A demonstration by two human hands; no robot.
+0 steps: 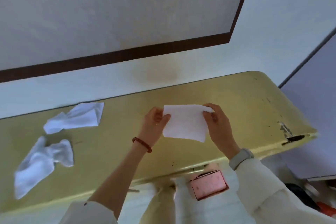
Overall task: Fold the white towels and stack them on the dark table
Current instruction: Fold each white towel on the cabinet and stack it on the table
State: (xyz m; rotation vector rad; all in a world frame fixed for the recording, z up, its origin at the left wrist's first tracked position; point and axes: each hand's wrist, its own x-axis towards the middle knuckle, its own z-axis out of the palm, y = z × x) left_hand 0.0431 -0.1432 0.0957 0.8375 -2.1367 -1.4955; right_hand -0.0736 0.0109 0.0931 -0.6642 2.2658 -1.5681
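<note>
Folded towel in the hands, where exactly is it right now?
In the head view the folded towel sits right of centre above the yellowish table, pinched at its top corners by the left hand and right hand; two crumpled towels lie far left.

Obscured and cropped items
Pink box is being partly hidden by table; right-edge clutter is being cropped, unidentifiable.

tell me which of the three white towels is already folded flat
The towel held up between both hands, a neat rectangle. The two on the table's left, the far crumpled towel and the near crumpled towel, lie bunched.
</note>
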